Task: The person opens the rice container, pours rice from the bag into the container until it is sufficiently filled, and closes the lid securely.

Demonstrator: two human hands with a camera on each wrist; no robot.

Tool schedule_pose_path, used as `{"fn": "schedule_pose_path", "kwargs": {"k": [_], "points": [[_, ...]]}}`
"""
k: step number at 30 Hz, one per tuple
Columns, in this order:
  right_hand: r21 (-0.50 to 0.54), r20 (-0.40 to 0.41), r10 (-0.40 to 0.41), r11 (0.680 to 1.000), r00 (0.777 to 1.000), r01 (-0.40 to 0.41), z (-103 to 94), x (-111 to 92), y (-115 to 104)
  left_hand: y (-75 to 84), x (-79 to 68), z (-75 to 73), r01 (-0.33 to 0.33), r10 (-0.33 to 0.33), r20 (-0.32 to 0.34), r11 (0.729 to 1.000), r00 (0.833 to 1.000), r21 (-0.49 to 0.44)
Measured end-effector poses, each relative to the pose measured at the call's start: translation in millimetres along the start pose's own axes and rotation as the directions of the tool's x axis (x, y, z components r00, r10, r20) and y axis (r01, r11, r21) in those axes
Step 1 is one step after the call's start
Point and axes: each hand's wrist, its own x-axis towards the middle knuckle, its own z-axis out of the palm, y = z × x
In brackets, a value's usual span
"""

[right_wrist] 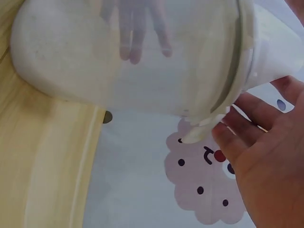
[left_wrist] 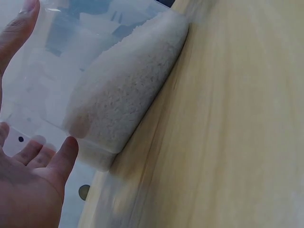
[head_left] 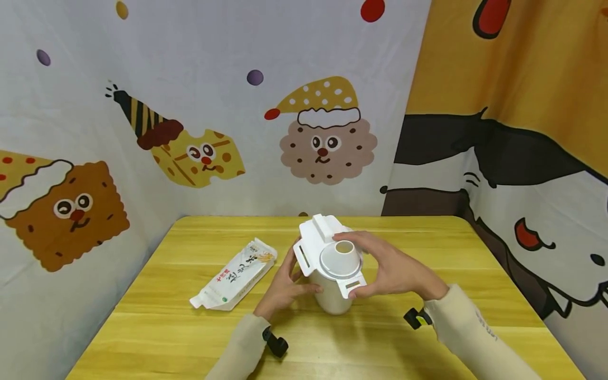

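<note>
A clear plastic storage container stands on the table with white rice in its lower part, as the left wrist view shows. On its top sits a white lid with a raised round spout and slotted side tabs. My left hand holds the container's left side, thumb in front and fingers reaching behind. My right hand grips the lid from the right, with the thumb at the near tab and fingers at the far side. In the right wrist view the right hand's fingers touch the lid's rim.
A white printed bag lies on the yellow wood-grain table, left of the container. Behind the table hangs a cloth with cartoon figures. Each wrist wears a small black camera mount.
</note>
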Motion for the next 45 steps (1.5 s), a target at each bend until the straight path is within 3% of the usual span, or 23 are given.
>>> {"fn": "schedule_pose_path", "kwargs": {"k": [5,12,28,36,45], "points": [[-0.014,-0.019,-0.007,1.0,1.0,0.006,4.2,-2.7,3.0,-0.1,0.5,0.4,-0.022,0.023,0.008,1.0,1.0,-0.01],[-0.026,-0.016,-0.027,0.999,1.0,0.027,6.2,-2.2,5.9,-1.6,0.2,0.5,0.011,-0.011,-0.006,1.0,1.0,-0.02],[-0.089,-0.08,-0.079,0.993,0.994,0.072,12.0,-1.8,12.6,0.6,-1.5,1.1,0.003,-0.003,-0.001,1.0,1.0,-0.029],[-0.173,-0.145,-0.192,0.971,0.971,0.166,14.8,2.3,17.0,0.8,-1.0,0.4,0.003,-0.004,-0.013,1.0,1.0,-0.006],[-0.091,-0.063,-0.103,0.991,0.993,0.097,7.1,1.3,14.9,0.3,-1.2,0.6,0.031,-0.031,-0.024,0.999,0.999,0.011]]}}
